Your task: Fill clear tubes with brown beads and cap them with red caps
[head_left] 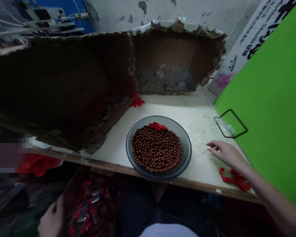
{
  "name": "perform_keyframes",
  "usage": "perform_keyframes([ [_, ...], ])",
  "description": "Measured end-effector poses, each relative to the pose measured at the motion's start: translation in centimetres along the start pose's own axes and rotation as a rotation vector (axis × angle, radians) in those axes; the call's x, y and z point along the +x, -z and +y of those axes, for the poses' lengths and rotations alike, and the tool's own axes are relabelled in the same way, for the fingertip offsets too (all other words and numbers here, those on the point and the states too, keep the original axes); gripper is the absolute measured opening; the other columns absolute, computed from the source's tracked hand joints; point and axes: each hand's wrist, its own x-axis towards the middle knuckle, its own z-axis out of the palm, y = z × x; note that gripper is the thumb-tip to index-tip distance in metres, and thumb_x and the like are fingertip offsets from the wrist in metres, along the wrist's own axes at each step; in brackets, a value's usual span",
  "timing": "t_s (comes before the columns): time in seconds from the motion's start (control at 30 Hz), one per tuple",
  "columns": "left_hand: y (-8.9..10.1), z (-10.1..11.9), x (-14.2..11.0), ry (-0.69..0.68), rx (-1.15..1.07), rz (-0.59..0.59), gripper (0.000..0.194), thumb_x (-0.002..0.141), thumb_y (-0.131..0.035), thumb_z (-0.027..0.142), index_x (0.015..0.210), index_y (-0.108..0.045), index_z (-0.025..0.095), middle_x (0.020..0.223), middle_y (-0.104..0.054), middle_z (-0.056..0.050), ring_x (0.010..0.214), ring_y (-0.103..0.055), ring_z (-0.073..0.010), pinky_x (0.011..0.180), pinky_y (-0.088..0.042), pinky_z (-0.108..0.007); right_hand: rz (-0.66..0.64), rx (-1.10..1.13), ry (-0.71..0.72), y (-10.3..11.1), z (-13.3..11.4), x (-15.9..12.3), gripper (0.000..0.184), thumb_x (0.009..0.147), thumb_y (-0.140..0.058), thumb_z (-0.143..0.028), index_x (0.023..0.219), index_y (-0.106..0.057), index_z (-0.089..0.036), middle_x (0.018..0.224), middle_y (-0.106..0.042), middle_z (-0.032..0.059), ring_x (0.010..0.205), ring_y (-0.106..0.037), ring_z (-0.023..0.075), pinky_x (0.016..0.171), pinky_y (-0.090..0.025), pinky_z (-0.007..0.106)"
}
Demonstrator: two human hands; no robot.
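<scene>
While our right hand [224, 153] hangs over the pale tabletop [162, 105], its fingers lie loosely apart, pointing at small squares of clear plastic film [202, 148]; we cannot tell whether the fingertips touch them. A tangle of red cord [235, 179] lies on the table just below that hand, near the front edge. Our left hand [51, 219] is low at the bottom left, beside an open box of red items in clear bags [88, 207], below the table's wooden edge [128, 168]. Its fingers are partly cut off by the frame, so we cannot tell whether they are closed on anything.

Between our hands, a grey glass bowl [185, 138] sits on the table, heaped with glossy brown beads [156, 149], with red knotted pieces [158, 126] lying on top near its far rim. More red pieces [136, 101] lie against the corner of a torn cardboard carton [177, 56], which stands at the back and holds clear plastic scraps [165, 79]. To the right, a black wire frame [230, 123] rests against a green board [273, 98].
</scene>
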Motion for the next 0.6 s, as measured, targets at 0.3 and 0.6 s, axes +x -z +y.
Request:
perform_keyframes([
  [0.3,-3.2,3.1,-2.0,-0.082,-0.225,-0.003,0.043,0.069,-0.057,0.051,0.098,-0.067,0.02,0.091,-0.071,-0.01,0.093,-0.066,-0.0356,0.085,-0.049,-0.05,0.029,-0.255,-0.303,-3.8,-4.2,2.3,0.066,0.084,-0.037,-0.068,0.117,-0.06,-0.015,0.107,-0.068,0.0177,0.096,-0.064,0.0368,0.073,-0.049,0.047],
  [0.6,-1.8,24.6,-11.0,-0.79,-0.784,0.091,0.033,0.088,-0.055,0.027,0.119,-0.06,0.02,0.109,-0.065,-0.009,0.1,-0.062,-0.0188,0.092,-0.048,-0.034,-0.055,-0.105,-0.347,-5.2,-3.7,5.4,0.067,0.073,-0.061,-0.059,0.124,-0.054,-0.015,0.096,-0.072,0.0147,0.091,-0.067,0.0351,0.07,-0.049,0.041],
])
